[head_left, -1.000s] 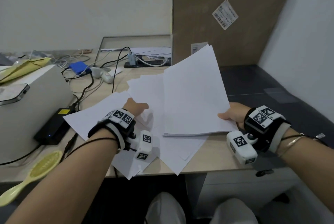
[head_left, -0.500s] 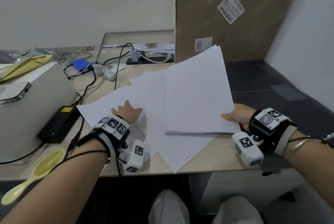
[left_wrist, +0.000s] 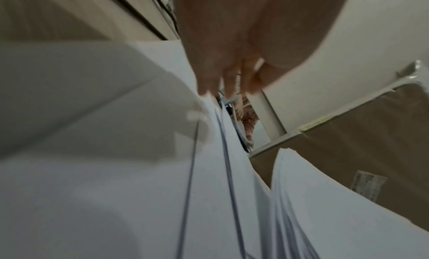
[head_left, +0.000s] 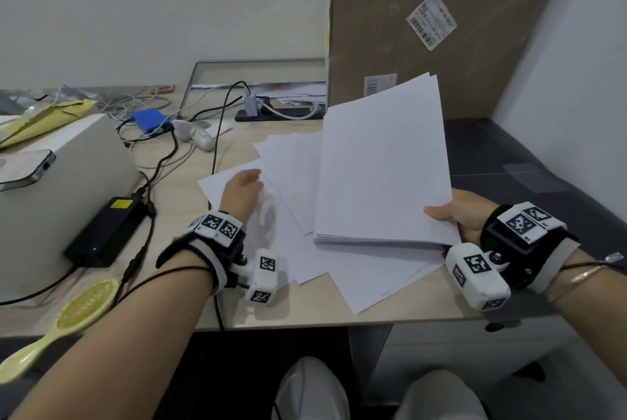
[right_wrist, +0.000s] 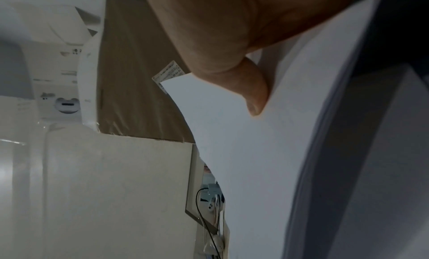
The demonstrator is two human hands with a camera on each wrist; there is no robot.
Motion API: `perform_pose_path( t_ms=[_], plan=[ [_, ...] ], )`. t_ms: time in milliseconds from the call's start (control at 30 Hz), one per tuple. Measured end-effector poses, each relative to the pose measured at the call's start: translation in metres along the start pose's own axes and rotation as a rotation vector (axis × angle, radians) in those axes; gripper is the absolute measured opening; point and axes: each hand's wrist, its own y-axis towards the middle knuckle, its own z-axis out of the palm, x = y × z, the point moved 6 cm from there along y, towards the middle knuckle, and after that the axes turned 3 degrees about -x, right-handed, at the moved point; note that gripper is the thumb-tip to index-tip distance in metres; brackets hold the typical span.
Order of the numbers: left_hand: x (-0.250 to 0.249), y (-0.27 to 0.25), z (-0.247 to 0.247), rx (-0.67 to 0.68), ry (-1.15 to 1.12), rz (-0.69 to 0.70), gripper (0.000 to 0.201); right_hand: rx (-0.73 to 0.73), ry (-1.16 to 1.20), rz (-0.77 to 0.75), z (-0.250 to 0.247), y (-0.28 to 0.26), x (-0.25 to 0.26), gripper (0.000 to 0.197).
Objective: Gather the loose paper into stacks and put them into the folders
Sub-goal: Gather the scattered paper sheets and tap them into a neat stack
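Note:
My right hand (head_left: 456,218) grips a thick stack of white paper (head_left: 383,165) by its near right corner and holds it tilted above the desk. In the right wrist view the thumb (right_wrist: 254,95) presses on the stack's top sheet (right_wrist: 250,152). Several loose white sheets (head_left: 291,179) lie fanned on the desk (head_left: 305,314) under and left of the stack. My left hand (head_left: 242,189) lies on the leftmost sheet. Its fingers (left_wrist: 226,79) are stretched forward, with the tips at the loose sheet's (left_wrist: 116,189) far edge.
A grey box (head_left: 68,189) with a phone (head_left: 23,167) on it stands at the left. Beside it are a black power adapter (head_left: 105,231) and cables (head_left: 163,162). A yellow hairbrush (head_left: 64,318) lies at the front left. A tall cardboard box (head_left: 441,12) stands behind.
My left hand has slid a little left and forward over the loose sheets. My right hand keeps hold of the stack, which sits slightly higher.

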Motion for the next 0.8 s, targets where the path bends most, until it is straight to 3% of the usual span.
perform_pose_path(
  t_ms=[100, 233, 433, 533, 667, 800],
  plan=[
    [0.014, 0.002, -0.021, -0.18, 0.272, -0.12, 0.05, -0.004, -0.038, 0.0, 0.006, 0.003, 0.001, 0.034],
    [0.026, -0.012, -0.022, -0.173, 0.511, -0.276, 0.062, 0.003, -0.073, 0.0, 0.021, 0.004, 0.003, 0.036],
    [0.017, -0.011, -0.013, -0.17, 0.588, -0.176, 0.062, -0.007, -0.071, -0.027, 0.027, 0.004, 0.009, 0.04],
    [0.023, -0.017, -0.006, -0.083, 0.625, -0.256, 0.068, -0.006, -0.078, -0.037, 0.021, 0.003, 0.01, 0.04],
    [0.027, -0.018, -0.007, -0.058, 0.528, -0.33, 0.077, -0.019, -0.084, -0.045, 0.014, -0.001, 0.012, 0.041],
    [0.021, -0.015, -0.018, -0.183, 0.183, -0.368, 0.077, -0.019, -0.106, -0.045, 0.014, -0.004, 0.009, 0.038]
  ],
)
